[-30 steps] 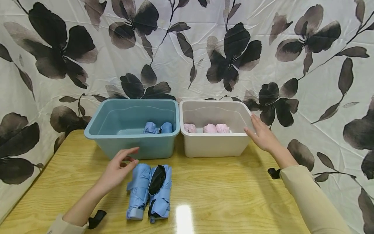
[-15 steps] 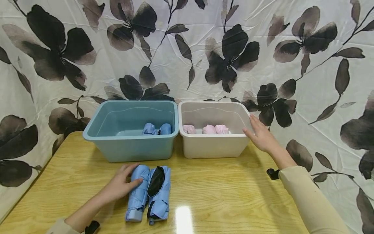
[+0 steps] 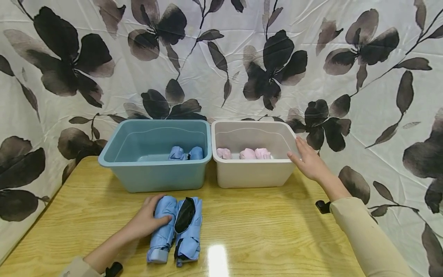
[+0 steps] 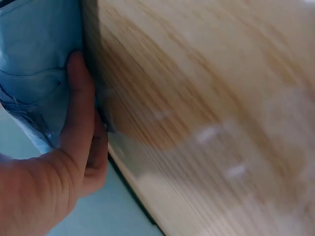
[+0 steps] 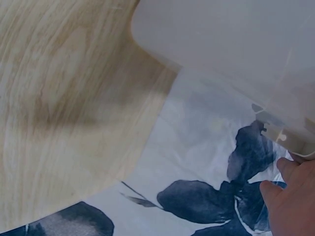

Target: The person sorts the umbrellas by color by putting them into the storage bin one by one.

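Observation:
Two blue folded umbrellas lie side by side on the table. My left hand (image 3: 145, 220) grips the left umbrella (image 3: 163, 234), with the thumb across its top and the fingers round its far left side. In the left wrist view the thumb presses on blue umbrella fabric (image 4: 37, 54). The right umbrella (image 3: 194, 234), with a black patch showing, lies close beside it. My right hand (image 3: 312, 162) rests at the right rim of the white bin (image 3: 254, 175), its fingers extended. The right wrist view catches those fingers (image 5: 290, 196) right at the rim's edge.
Behind the umbrellas stands a teal bin (image 3: 162, 177) holding two blue rolled bundles (image 3: 177, 153). The white bin beside it contains several pink rolled bundles (image 3: 248, 153). A floral cloth (image 3: 221, 57) hangs behind the wooden table (image 3: 263, 227).
My left hand has come down from above the left umbrella's far end and taken hold of that umbrella. My right hand has stayed at the white bin's rim.

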`<action>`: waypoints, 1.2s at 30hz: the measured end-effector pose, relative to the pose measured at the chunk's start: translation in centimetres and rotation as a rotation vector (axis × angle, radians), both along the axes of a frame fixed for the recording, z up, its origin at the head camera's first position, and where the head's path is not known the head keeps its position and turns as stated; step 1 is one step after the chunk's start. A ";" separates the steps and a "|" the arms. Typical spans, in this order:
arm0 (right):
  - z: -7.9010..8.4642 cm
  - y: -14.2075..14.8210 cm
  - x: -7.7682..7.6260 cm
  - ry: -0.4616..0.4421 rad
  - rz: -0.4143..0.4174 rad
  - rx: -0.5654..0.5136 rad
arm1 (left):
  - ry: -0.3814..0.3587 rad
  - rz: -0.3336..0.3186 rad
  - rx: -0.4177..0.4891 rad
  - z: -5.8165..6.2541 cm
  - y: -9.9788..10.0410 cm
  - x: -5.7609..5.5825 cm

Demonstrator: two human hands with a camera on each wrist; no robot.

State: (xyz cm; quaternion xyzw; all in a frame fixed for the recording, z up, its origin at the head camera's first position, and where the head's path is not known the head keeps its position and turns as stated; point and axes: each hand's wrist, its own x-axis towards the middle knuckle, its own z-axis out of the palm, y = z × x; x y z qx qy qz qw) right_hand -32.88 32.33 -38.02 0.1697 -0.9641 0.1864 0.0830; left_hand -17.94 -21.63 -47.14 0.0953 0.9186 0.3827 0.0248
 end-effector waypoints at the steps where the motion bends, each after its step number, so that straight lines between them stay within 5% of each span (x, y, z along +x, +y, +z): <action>1: 0.0 0.0 0.0 -0.002 -0.001 0.000 | 0.000 0.005 0.008 0.0 0.0 0.0; 19: -0.4 -0.1 0.0 0.007 0.002 0.005 | -0.039 0.094 0.134 0.5 -0.5 0.9; 36: 0.0 -0.2 0.1 0.010 0.006 0.000 | 0.077 0.137 0.266 4.4 -1.3 1.9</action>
